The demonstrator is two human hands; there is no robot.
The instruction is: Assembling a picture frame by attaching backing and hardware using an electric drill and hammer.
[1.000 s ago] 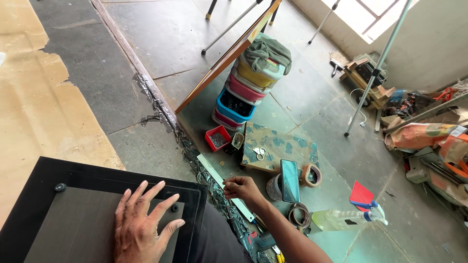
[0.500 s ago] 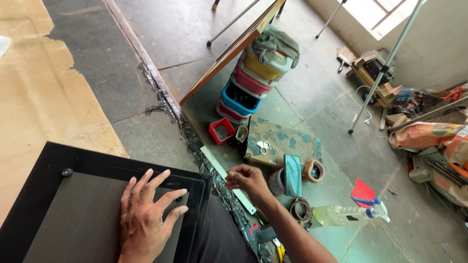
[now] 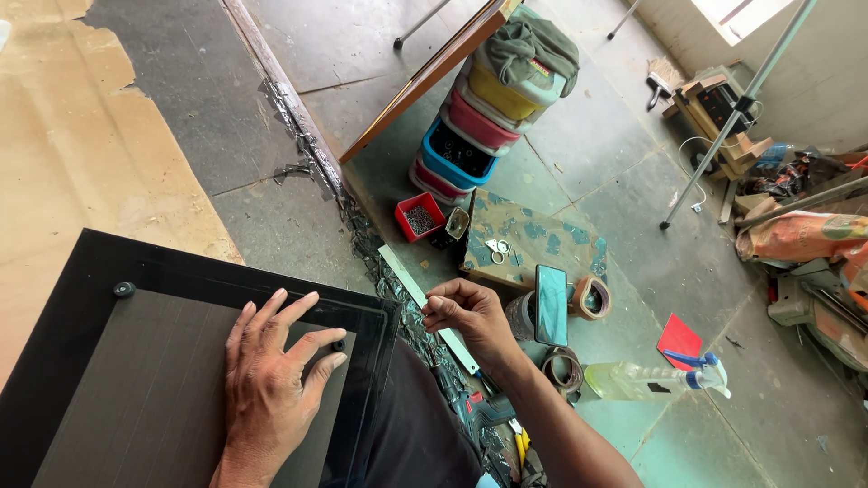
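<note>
The black frame (image 3: 81,298) with its dark backing board (image 3: 136,398) lies flat at the worktop's right edge. The left hand (image 3: 271,380) presses flat on the board near the frame's right corner, fingers spread, holding nothing. The right hand (image 3: 466,312) hangs past that edge over the floor, fingertips pinched narrow; whether they hold anything cannot be told. Below sit a red tray (image 3: 419,217), phone (image 3: 551,305), tape roll (image 3: 592,296) and spray bottle (image 3: 646,380).

The right hand (image 3: 466,312) is rising from the floor clutter toward the black frame (image 3: 181,271), its fingertips now pinched together as if on something too small to make out. The left hand (image 3: 271,380) is spreading flatter on the dark panel (image 3: 136,407), forefinger beside a small black knob (image 3: 338,345).
</note>
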